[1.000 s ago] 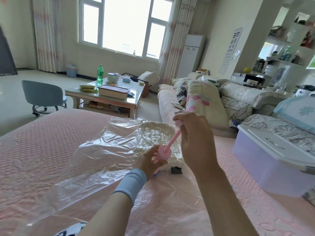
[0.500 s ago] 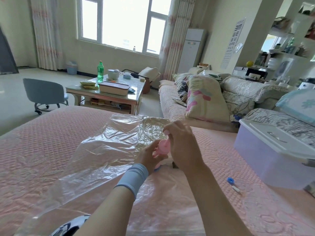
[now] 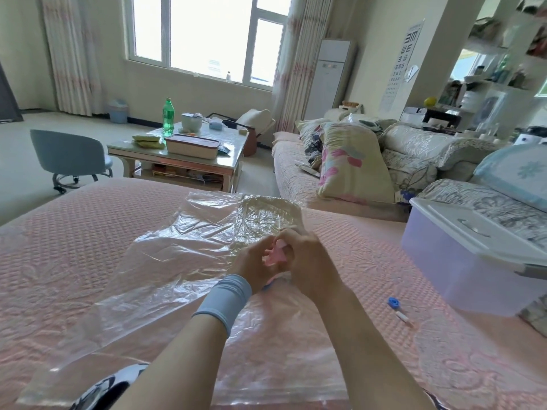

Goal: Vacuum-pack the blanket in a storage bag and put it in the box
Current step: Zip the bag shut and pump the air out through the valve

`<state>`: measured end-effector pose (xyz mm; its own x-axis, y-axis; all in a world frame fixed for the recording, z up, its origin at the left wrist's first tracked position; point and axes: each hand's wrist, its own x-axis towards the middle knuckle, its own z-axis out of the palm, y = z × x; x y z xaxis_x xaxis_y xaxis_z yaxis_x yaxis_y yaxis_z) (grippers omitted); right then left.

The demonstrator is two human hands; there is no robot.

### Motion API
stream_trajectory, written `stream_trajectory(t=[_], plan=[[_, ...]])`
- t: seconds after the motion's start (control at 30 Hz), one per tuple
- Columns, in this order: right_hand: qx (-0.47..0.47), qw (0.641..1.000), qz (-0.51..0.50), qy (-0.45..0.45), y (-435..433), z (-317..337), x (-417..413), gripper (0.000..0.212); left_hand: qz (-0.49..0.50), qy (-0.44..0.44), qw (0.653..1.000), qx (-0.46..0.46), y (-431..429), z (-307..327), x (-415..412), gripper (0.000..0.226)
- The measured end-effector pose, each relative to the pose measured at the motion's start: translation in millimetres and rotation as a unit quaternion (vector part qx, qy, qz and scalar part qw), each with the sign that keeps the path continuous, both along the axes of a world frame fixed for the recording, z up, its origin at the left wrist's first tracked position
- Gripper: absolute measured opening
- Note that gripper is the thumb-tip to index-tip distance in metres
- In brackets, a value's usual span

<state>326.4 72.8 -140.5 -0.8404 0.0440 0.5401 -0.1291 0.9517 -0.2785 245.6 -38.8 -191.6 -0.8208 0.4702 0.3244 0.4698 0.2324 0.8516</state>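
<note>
Change: a second ago the right hand (image 3: 310,261) was raised with the handle of the pink pump (image 3: 275,255) drawn out; now it is down against the left hand (image 3: 254,261).
Grip: both hands curl round the pink pump, left low, right on top.
Bag: the clear storage bag (image 3: 177,261) lies flat on the bed cover (image 3: 74,232), under the hands.
Box: the lidded box (image 3: 461,261) stands at the right, apart from the bag.
Hidden: fingers cover most of the pump; the blanket is perhaps inside the bag, but I cannot tell.
</note>
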Motion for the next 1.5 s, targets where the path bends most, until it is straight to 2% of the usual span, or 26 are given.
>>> stream_trajectory(t=[0.1, 0.23, 0.37, 0.43, 0.5, 0.6, 0.67, 0.7, 0.77, 0.83, 0.93, 1.03, 1.13, 1.2, 1.23, 1.3, 1.37, 1.5], plan=[[0.032, 0.999, -0.019, 0.039, -8, 14, 6, 0.015, 0.001, 0.007, 1.000, -0.002, -1, 1, 2, 0.040], [0.038, 0.988, -0.022, 0.146, -17, 56, 23, 0.021, -0.007, 0.010, 1.000, -0.011, -3, 1, 0, 0.037], [0.072, 0.942, -0.002, 0.329, -23, 85, 39, 0.018, -0.010, 0.001, 1.000, -0.024, -5, 0, -1, 0.041], [0.054, 0.931, -0.007, 0.362, -23, 77, 36, 0.018, -0.011, -0.003, 1.000, -0.024, -2, -3, 0, 0.041], [0.028, 0.944, -0.015, 0.327, -18, 60, 26, 0.020, -0.010, -0.009, 1.000, -0.022, 0, -5, 3, 0.043], [0.006, 0.989, -0.025, 0.147, -9, 20, 9, 0.023, -0.001, -0.005, 1.000, -0.009, 1, -3, 7, 0.048], [-0.005, 0.998, -0.035, 0.048, -8, 0, 4, 0.017, 0.006, 0.014, 1.000, -0.019, 2, -2, 8, 0.045], [-0.003, 0.999, -0.038, 0.031, -9, -3, 3, 0.015, 0.010, 0.018, 1.000, -0.024, 2, -2, 9, 0.040], [0.016, 0.998, -0.047, 0.037, -12, 3, 6, 0.013, 0.016, 0.009, 1.000, -0.018, 1, -2, 10, 0.036], [0.039, 0.995, -0.051, 0.077, -19, 20, 13, 0.013, 0.016, -0.008, 1.000, -0.008, -1, 0, 11, 0.044], [0.044, 0.977, -0.029, 0.207, -23, 53, 26, 0.015, -0.002, -0.040, 0.999, 0.011, -1, -2, 7, 0.046], [0.073, 0.940, -0.007, 0.333, -24, 78, 38, 0.011, -0.001, -0.039, 0.999, 0.010, 0, -5, 5, 0.041], [0.064, 0.928, 0.005, 0.366, -27, 78, 37, 0.013, 0.003, -0.041, 0.999, 0.008, 1, -7, 6, 0.044], [0.037, 0.940, 0.000, 0.339, -22, 63, 29, 0.014, 0.006, -0.036, 0.999, 0.001, 1, -8, 9, 0.045], [0.020, 0.954, -0.005, 0.298, -19, 51, 24, 0.015, 0.007, -0.038, 0.999, 0.004, 1, -7, 11, 0.044], [-0.006, 0.986, -0.014, 0.165, -12, 24, 17, 0.015, 0.011, -0.049, 0.999, 0.008, 2, -5, 15, 0.037], [-0.004, 0.998, -0.020, 0.061, -9, 5, 14, 0.013, 0.014, -0.050, 0.999, 0.000, 2, -5, 16, 0.034], [0.034, 0.999, -0.018, 0.023, -11, 14, 16, 0.010, 0.008, -0.058, 0.998, 0.000, 1, -4, 17, 0.040]])
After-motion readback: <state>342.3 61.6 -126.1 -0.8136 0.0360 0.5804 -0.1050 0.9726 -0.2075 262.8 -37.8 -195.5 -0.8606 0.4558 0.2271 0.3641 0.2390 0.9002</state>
